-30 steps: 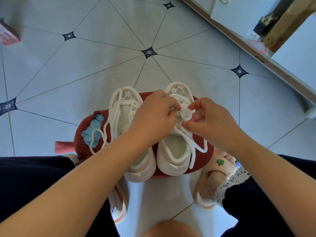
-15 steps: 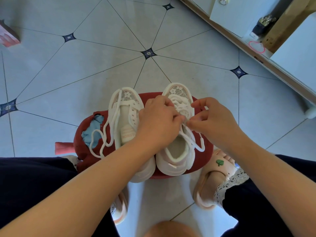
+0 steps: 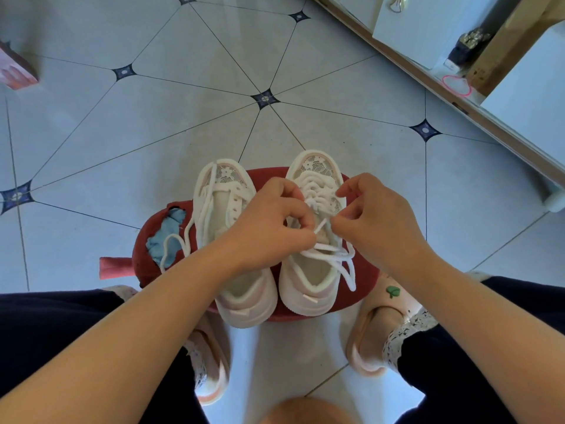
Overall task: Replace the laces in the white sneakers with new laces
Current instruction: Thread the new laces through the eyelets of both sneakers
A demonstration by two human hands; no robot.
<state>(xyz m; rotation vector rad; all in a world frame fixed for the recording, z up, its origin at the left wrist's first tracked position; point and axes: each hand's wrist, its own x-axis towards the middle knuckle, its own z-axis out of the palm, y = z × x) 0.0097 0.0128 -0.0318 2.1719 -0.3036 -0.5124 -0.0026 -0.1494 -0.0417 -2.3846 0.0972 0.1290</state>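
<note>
The floor is glossy glazed tile. The white sneakers are matt fabric with lace-mesh toes, the laces woven cloth cord. The red stool cover is matt and torn.

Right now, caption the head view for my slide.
Left hand and right hand pinch the lace over the right sneaker; the left sneaker sits beside it, loosely laced.

left hand: fingers curled, pinching lace | right hand: pinching lace | forearms converge
</note>
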